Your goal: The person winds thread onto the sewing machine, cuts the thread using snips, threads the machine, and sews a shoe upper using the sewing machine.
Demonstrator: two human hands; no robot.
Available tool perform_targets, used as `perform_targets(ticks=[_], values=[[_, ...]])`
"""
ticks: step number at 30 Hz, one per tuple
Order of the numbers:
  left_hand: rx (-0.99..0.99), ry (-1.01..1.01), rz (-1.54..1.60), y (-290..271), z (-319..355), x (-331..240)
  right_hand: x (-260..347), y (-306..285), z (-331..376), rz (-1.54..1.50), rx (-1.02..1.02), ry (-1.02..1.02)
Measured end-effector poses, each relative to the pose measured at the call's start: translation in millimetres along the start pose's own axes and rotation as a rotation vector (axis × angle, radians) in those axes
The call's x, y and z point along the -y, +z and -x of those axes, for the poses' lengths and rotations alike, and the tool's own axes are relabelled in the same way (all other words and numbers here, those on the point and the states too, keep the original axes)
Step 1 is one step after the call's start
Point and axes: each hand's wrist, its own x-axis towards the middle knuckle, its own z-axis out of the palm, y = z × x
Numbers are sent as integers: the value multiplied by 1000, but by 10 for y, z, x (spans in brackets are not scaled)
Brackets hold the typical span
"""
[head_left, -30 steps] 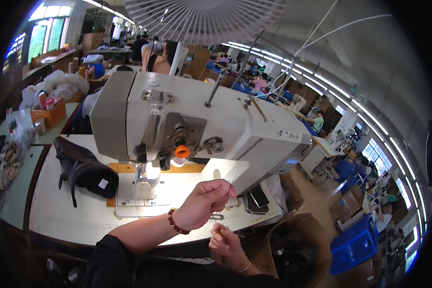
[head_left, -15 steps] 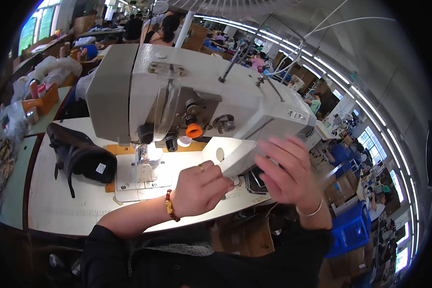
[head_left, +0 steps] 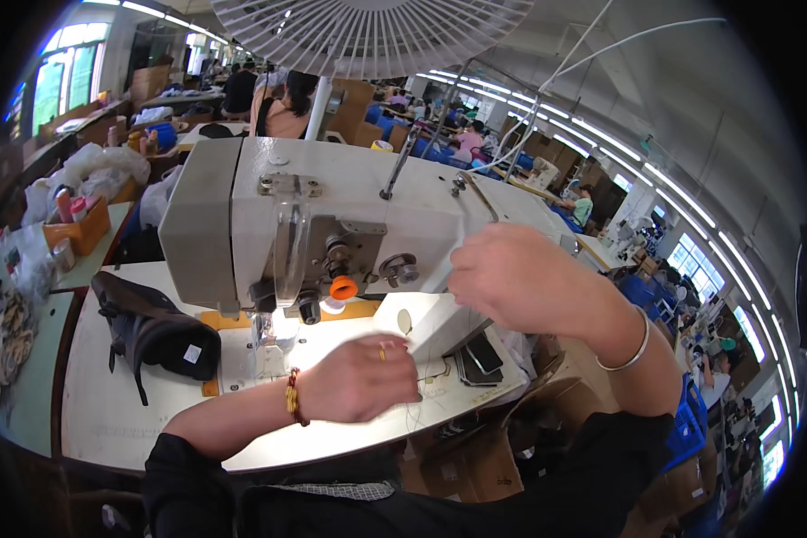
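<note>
while the left hand lies on the white table with fingers curled and pinching a thin thread, the right hand is raised at about 2 o'clock from it, in front of the grey sewing machine; its fingers are bent, and whether they pinch the thread cannot be told. at 9 o'clock, on a green side table, an orange box holds small bottles, and past it lie clear bags with pale contents. a blue crate sits low at 3 o'clock; what it holds is hidden. a black shoe upper lies on the table at 9 o'clock from the left hand, just beside the needle area. a dark flat device rests at the table's right edge, under the right forearm. a white fan guard hangs at 12 o'clock. the bare table lies mostly toward 7 o'clock, along the near edge.
</note>
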Motion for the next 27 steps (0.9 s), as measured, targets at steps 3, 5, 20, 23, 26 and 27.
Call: perform_targets(ticks=[3,5,20,23,26,27], values=[[-114,-79,-287,46,122,297,32,28,-65,18,20,53],[-127,-85,-220,57,174,356,27,40,-76,-32,-54,58],[-398,-436,1659,467,-79,207,154,195,-47,-272,-119,-30],[-384,-421,1797,404,-128,127,204,138,-63,-301,-11,56],[-450,-491,1810,429,-66,138,165,161,-54,-322,-64,62],[-520,-524,1781,448,-25,142,140,209,-74,-224,-187,29]])
